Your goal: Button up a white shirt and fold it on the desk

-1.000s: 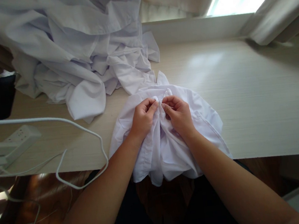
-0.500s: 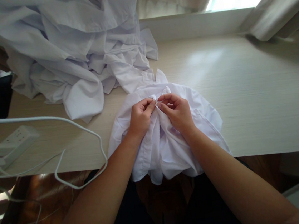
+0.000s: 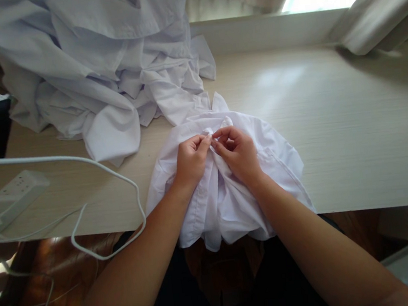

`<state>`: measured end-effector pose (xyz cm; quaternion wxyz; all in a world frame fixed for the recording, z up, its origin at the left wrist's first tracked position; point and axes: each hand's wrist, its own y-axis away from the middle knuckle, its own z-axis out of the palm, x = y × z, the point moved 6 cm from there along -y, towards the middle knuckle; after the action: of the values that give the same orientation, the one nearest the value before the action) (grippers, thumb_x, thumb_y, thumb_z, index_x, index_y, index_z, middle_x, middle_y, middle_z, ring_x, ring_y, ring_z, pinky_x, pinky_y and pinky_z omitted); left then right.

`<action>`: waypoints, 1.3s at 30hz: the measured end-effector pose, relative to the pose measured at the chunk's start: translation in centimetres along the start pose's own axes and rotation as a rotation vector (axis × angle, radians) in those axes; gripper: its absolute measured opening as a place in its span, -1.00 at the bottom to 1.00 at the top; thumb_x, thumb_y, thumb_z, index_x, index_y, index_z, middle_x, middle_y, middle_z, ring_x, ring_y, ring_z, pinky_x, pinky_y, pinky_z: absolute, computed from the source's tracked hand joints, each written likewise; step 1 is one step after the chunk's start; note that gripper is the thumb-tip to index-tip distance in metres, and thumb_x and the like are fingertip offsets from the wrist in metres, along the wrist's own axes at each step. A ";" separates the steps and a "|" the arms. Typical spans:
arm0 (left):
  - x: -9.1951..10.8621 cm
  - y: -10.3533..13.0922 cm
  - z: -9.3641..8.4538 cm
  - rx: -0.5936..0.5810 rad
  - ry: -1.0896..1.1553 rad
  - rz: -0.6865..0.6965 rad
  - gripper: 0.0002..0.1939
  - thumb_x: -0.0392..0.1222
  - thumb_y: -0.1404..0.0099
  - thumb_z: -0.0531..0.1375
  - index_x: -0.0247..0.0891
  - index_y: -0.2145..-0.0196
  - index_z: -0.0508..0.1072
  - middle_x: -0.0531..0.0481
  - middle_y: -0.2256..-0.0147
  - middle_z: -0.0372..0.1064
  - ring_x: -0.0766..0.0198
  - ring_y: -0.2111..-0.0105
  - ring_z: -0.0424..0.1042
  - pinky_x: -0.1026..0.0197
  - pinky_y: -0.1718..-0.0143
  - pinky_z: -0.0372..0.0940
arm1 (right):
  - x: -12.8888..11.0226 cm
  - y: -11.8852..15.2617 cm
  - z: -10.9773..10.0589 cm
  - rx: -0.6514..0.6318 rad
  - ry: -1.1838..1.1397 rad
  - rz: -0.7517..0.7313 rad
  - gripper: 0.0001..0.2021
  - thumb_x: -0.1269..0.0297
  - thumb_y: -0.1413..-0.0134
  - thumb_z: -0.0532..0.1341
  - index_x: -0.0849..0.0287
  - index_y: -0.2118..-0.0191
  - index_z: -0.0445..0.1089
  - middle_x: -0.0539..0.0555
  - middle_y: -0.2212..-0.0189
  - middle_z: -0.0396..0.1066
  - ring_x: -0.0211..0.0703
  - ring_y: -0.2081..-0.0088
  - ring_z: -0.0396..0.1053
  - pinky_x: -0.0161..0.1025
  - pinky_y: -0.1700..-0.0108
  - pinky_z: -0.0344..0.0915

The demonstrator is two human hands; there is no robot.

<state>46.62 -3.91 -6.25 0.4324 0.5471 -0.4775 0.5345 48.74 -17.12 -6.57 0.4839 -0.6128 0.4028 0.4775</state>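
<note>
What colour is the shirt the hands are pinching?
White, plain with no pattern: the shirt shows best in the head view.

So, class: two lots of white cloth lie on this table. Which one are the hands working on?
The smaller white garment at the table's near edge, hanging partly over it. The left hand and right hand pinch its middle; the big crumpled heap at the back left lies untouched.

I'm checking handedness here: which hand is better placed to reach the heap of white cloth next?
Probably the left hand: the heap of white cloth lies on its side, beyond the white shirt.
</note>
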 end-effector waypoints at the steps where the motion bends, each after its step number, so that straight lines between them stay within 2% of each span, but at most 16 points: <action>1: 0.0 0.0 0.1 0.007 -0.010 0.012 -0.66 0.02 -0.32 0.20 -0.28 0.46 0.45 0.06 0.51 0.25 0.36 0.48 0.17 0.28 0.45 0.09 | -0.1 0.0 0.0 -0.005 -0.004 -0.003 -0.82 0.16 -0.15 0.30 0.11 0.18 0.43 -0.07 0.47 0.25 -0.33 0.48 0.19 -0.31 0.43 0.17; 5: 0.3 0.1 0.4 0.035 -0.042 0.058 -0.67 0.03 -0.35 0.18 -0.27 0.43 0.44 0.05 0.48 0.29 0.34 0.44 0.21 0.28 0.41 0.12 | -0.2 -0.2 -0.1 -0.030 -0.039 0.009 -0.82 0.15 -0.18 0.26 0.10 0.17 0.44 -0.04 0.44 0.31 -0.32 0.47 0.23 -0.31 0.43 0.19; 9: 0.4 0.2 0.8 0.013 -0.042 0.062 -0.67 0.04 -0.37 0.16 -0.27 0.40 0.44 0.05 0.46 0.30 0.33 0.42 0.22 0.29 0.37 0.14 | -0.2 -0.4 -0.3 -0.039 -0.045 0.022 -0.83 0.15 -0.18 0.25 0.10 0.18 0.45 -0.03 0.43 0.36 -0.31 0.49 0.27 -0.31 0.45 0.22; 13: 0.3 0.2 0.8 0.003 -0.064 0.061 -0.69 0.01 -0.39 0.13 -0.27 0.39 0.44 0.05 0.45 0.30 0.33 0.41 0.23 0.28 0.35 0.13 | -0.1 -0.6 -0.9 -0.060 0.017 -0.001 -0.83 0.17 -0.16 0.27 0.11 0.18 0.48 -0.04 0.47 0.37 -0.31 0.50 0.29 -0.31 0.45 0.24; 21: 0.1 0.1 0.9 -0.024 -0.089 0.062 -0.74 -0.06 -0.37 0.15 -0.27 0.39 0.46 0.04 0.43 0.37 0.30 0.37 0.29 0.28 0.30 0.19 | 0.6 -2.1 -2.4 -0.174 0.154 -0.031 -0.82 0.17 -0.08 0.33 0.14 0.25 0.60 0.04 0.41 0.54 -0.25 0.47 0.40 -0.26 0.38 0.33; 30: -1.1 0.0 1.4 -0.175 0.277 -0.126 -0.77 -0.07 -0.30 0.21 -0.28 0.41 0.45 0.02 0.43 0.40 0.33 0.40 0.34 0.30 0.34 0.25 | 0.4 -2.2 -2.8 -0.151 0.063 -0.007 -0.84 0.21 -0.04 0.36 0.14 0.27 0.61 0.02 0.46 0.54 -0.28 0.51 0.37 -0.29 0.43 0.30; 39: -0.9 0.4 2.1 -0.249 0.463 -0.220 -0.65 0.10 -0.23 0.30 -0.28 0.34 0.49 -0.02 0.39 0.46 0.31 0.41 0.42 0.25 0.33 0.30 | 0.0 -2.2 -2.9 -0.120 -0.023 0.001 -0.86 0.22 0.00 0.38 0.14 0.30 0.61 0.00 0.50 0.51 -0.29 0.53 0.34 -0.28 0.46 0.32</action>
<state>46.60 -5.97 -7.30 0.6492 0.4015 -0.3660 0.5323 51.42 -19.46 -5.91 0.4507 -0.6349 0.3682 0.5081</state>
